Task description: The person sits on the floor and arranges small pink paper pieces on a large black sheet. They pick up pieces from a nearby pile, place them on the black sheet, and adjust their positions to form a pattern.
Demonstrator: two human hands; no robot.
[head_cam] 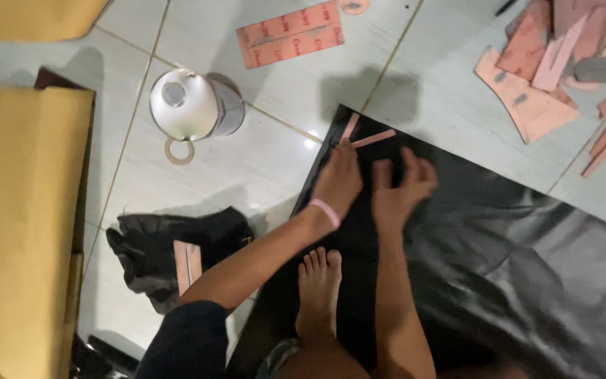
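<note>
A large black sheet [520, 245] lies spread on the tiled floor. My left hand [338, 179], with a pink band at the wrist, presses flat near the sheet's top corner, its fingertips at a thin pink strip [373, 138]. A second pink strip [349, 126] lies beside it. My right hand [398, 186] rests on the sheet just to the right, fingers bent; motion blur hides whether it holds anything. My bare foot [318, 288] stands on the sheet below both hands.
A metal tin [194, 105] lies on its side with a ring [179, 151] beside it. Pink cardboard pieces lie at top centre [290, 34] and piled at top right [562, 63]. Yellow sheets [19, 210] cover the left. Crumpled black material [170, 249] lies lower left.
</note>
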